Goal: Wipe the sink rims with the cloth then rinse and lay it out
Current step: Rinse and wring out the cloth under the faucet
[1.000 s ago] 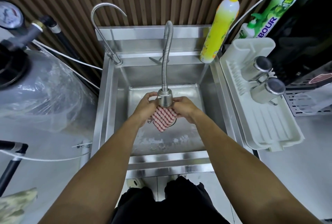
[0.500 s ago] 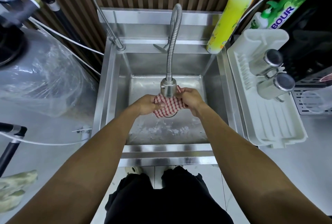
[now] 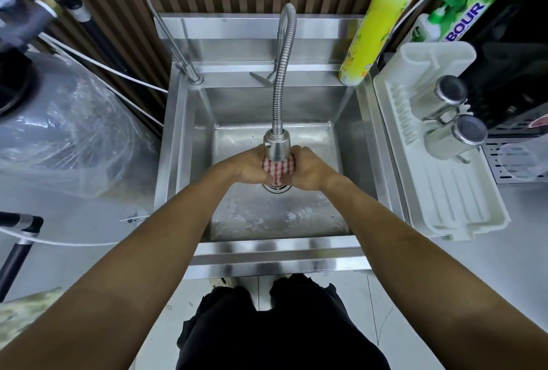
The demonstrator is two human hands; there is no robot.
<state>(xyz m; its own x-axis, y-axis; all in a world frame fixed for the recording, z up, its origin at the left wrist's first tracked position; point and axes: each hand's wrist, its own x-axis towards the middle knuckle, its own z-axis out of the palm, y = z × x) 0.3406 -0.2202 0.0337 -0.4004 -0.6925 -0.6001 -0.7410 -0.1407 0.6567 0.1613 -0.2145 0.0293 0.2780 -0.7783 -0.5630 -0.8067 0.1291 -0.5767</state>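
A red-and-white checked cloth (image 3: 278, 170) is bunched between both hands over the drain of the steel sink (image 3: 275, 254). My left hand (image 3: 248, 168) grips its left side and my right hand (image 3: 308, 170) grips its right side. The cloth sits directly under the head of the flexible steel faucet (image 3: 277, 147), which hides its top. Wet patches and foam lie on the sink floor in front of the hands.
A thin gooseneck tap (image 3: 172, 28) stands at the sink's back left. A yellow detergent bottle (image 3: 376, 22) is at the back right corner. A white drying tray (image 3: 444, 191) with two steel cups (image 3: 456, 138) lies to the right. A plastic-wrapped tank (image 3: 59, 132) stands left.
The hands have drawn closer together, squeezing the cloth into a tighter bunch under the faucet head. The camera view has shifted slightly down and nearer.
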